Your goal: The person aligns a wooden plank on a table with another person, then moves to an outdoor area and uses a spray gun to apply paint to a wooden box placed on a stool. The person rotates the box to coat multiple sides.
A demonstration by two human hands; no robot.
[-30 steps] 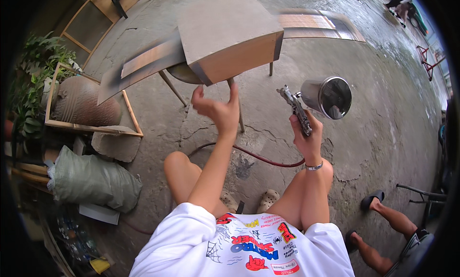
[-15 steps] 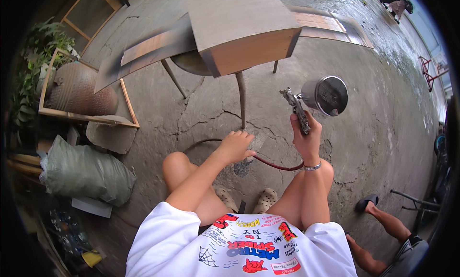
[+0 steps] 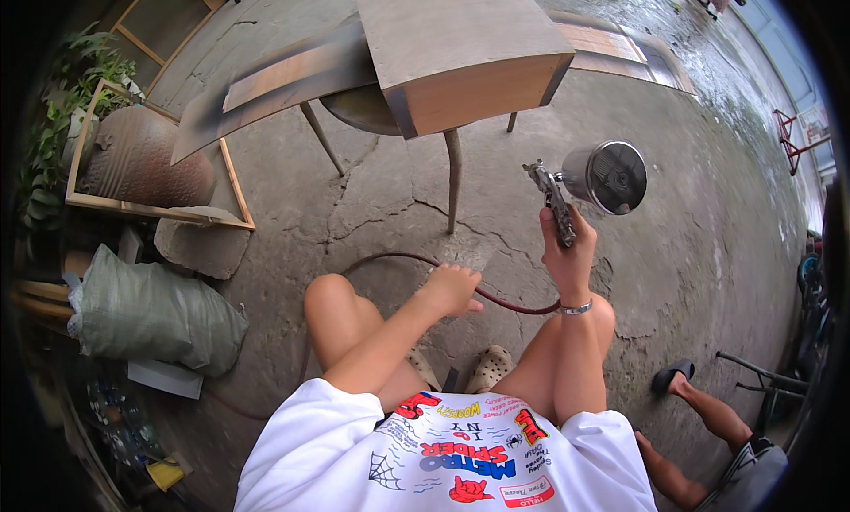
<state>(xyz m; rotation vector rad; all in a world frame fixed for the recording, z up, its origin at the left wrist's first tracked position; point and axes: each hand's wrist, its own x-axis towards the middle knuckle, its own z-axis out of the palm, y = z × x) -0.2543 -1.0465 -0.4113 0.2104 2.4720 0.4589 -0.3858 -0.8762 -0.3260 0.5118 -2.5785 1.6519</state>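
My right hand (image 3: 569,255) grips a metal spray gun (image 3: 551,202) with a round silver cup (image 3: 611,177), held above the concrete floor. A dark red hose (image 3: 522,309) runs below that wrist and passes behind my left hand (image 3: 452,290). The left fingers are loosely bent, with the thumb apart, and nothing shows in them; the palm side is hidden. Ahead stands a wooden box (image 3: 482,104) with a greyish top, on a round-seated stool (image 3: 367,112). Flat wooden panels with darkened edges, one left (image 3: 292,78) and one right (image 3: 606,44), flank the box.
At left are a large clay pot (image 3: 146,158), a wooden frame (image 3: 232,171), a stone block (image 3: 202,246) and a stuffed green sack (image 3: 159,317). Another person's legs (image 3: 708,410) are at lower right, by a dark metal stand (image 3: 761,370). Cracks cross the concrete floor (image 3: 699,255).
My left hand has moved slightly right and toward me, its fingers curling a little more. The spray gun stays in my right hand, almost still. The view has shifted slightly.
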